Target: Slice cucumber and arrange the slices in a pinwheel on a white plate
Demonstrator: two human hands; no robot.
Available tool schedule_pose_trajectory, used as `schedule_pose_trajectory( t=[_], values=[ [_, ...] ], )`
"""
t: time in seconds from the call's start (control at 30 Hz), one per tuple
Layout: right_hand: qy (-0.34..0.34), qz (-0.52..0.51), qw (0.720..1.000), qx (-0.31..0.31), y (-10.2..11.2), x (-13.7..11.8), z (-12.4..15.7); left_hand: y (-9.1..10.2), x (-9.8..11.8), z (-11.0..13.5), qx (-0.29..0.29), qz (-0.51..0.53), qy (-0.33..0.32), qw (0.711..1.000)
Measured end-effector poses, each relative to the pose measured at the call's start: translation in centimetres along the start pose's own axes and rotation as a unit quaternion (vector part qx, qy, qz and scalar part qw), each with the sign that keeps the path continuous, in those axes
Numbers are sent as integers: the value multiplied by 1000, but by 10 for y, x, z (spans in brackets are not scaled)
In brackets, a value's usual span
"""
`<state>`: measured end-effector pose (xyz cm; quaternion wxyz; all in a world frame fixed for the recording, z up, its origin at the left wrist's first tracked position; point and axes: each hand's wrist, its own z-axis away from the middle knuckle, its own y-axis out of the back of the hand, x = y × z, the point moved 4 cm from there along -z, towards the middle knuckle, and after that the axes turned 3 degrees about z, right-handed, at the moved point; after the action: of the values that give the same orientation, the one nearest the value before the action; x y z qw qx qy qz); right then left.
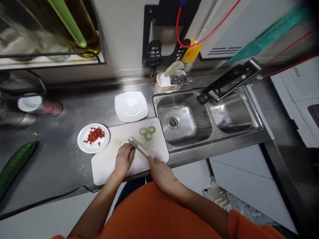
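Note:
On a white cutting board (107, 167), my right hand (160, 171) is closed round the handle of a kitchen knife (140, 149). Its blade points up and left, right beside the fingertips of my left hand (124, 159). Those fingers are curled down on a small piece of cucumber (135, 143), mostly hidden by them and the blade. Three cucumber slices (148, 136) lie flat in a cluster near the board's upper right. A white plate (80, 139) holding small red dried berries (95, 135) stands at the board's left edge.
A square white plate (131, 107) stands behind the board. To the right is a double steel sink (185, 122) under a black faucet (221, 83). A whole cucumber (17, 164) and a jar (41, 105) lie to the left. A bottle rack (50, 61) overhangs the back left.

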<state>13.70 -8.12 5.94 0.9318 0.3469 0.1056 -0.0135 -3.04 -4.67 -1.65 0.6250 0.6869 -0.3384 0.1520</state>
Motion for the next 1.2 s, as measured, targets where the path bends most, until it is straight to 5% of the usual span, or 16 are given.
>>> schedule_pose_trajectory(
  t=[1.2],
  values=[
    [7,-3,1000,-29,10,-5,-8,-1,-6,3,-4,5,12,1000]
  ],
)
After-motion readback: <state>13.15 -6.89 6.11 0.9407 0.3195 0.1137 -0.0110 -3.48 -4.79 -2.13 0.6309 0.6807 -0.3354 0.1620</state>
